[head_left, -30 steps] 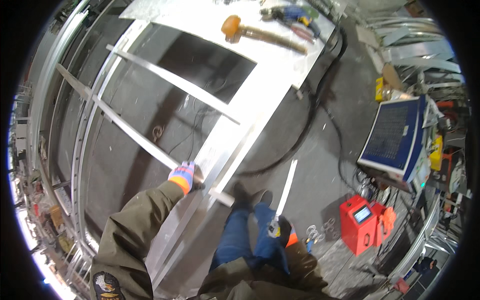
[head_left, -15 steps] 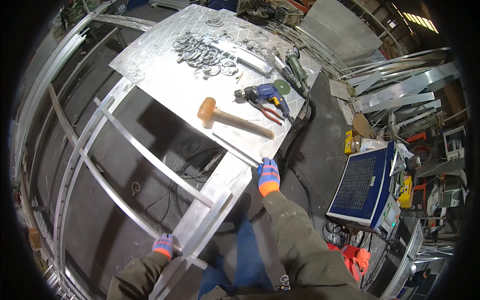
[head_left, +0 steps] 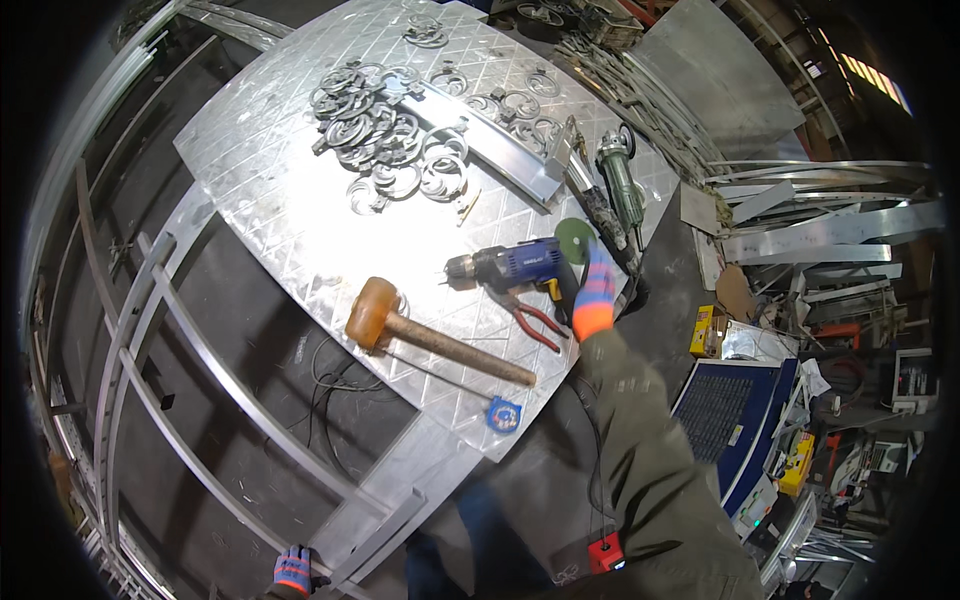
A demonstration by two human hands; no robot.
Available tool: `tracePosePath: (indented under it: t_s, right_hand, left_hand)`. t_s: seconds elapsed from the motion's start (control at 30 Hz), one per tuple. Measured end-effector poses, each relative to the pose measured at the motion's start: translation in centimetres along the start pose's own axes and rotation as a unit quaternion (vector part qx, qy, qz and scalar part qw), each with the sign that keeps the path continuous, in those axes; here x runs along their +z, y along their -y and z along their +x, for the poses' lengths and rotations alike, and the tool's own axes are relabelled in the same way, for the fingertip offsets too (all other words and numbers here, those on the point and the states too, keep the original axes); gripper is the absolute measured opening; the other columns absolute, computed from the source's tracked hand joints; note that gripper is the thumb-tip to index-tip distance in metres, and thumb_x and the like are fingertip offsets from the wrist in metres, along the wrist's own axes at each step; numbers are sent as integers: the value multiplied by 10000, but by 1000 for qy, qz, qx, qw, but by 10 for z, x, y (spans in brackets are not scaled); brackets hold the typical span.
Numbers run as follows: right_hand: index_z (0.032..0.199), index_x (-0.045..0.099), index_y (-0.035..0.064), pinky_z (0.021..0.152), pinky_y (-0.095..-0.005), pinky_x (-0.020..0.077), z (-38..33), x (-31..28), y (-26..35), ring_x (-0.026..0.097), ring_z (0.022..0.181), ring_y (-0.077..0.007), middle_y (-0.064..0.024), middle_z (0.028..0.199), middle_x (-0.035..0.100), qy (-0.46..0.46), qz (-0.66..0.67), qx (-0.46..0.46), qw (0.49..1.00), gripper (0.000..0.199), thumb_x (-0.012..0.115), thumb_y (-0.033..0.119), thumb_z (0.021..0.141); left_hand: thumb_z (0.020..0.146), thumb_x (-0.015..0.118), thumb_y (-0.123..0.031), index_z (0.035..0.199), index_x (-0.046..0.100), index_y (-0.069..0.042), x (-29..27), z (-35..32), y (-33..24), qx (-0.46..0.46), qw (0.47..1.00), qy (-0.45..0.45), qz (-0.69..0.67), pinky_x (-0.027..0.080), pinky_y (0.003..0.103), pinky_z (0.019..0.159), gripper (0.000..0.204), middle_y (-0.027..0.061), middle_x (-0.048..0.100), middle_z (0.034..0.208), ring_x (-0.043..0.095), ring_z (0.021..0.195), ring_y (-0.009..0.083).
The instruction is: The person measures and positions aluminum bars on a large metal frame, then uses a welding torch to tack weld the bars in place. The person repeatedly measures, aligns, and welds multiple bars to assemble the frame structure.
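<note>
Steel sheet (head_left: 300, 210), diamond-patterned, at centre and toward 11 o'clock, over a curved frame (head_left: 190, 400) of flat bars. Right hand (head_left: 596, 295), gloved in blue and orange, out at 2 o'clock of centre, reaching toward a green-disc grinder (head_left: 590, 225) at the sheet's right edge; fingers partly curled, touching or just short of the disc, cannot tell which, and nothing clearly gripped. Just left of the hand, at 9 o'clock, a blue drill (head_left: 515, 265) lying flat, red-handled pliers (head_left: 535, 320) below it at 7 o'clock. Further left, a mallet (head_left: 420, 335) with orange head and wooden handle, lying slantwise. At 6 o'clock of the mallet's handle end, a small blue tape measure (head_left: 502, 414) near the sheet's corner. Scroll rings (head_left: 385, 135) heaped at 12 o'clock, beside a metal bar (head_left: 490, 145). Second grinder (head_left: 622, 190), green-bodied, at 1 o'clock of the hand. Left hand (head_left: 293, 570), likewise gloved, down at 7 o'clock on the frame's lower end, closed on or resting against a bar, cannot tell which. Blue machine (head_left: 725, 410) at 4 o'clock on the floor.
</note>
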State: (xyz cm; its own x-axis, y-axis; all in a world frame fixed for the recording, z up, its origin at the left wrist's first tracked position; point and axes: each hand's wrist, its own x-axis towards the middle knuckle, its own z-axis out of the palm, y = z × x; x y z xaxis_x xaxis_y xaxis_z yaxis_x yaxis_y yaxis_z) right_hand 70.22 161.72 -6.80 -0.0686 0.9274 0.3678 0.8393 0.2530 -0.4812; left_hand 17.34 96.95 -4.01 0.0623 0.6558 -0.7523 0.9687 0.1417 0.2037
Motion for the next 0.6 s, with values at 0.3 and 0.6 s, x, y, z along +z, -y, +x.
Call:
tracePosePath:
  t_s: [0.3, 0.6]
  right_hand:
    - [1292, 570, 142, 879, -505, 541, 188, 68, -72, 680, 1072, -382, -188, 1202, 678, 122, -315, 162, 927, 507, 698, 449, 909]
    - [1274, 582, 55, 747, -326, 522, 49, -117, -39, 638, 892, -177, -82, 1086, 681, 19, 340, 141, 929, 335, 677, 117, 959]
  left_hand:
    - [546, 864, -709, 1239, 590, -4, 16, 1, 13, -8, 999, 1, 53, 463, 466, 1020, 1026, 217, 580, 1268, 566, 1173, 393]
    - [560, 932, -539, 1109, 642, -110, 3, 0, 3, -19, 999, -30, -26, 471, 467, 940, 755, 160, 608, 1147, 580, 1107, 365]
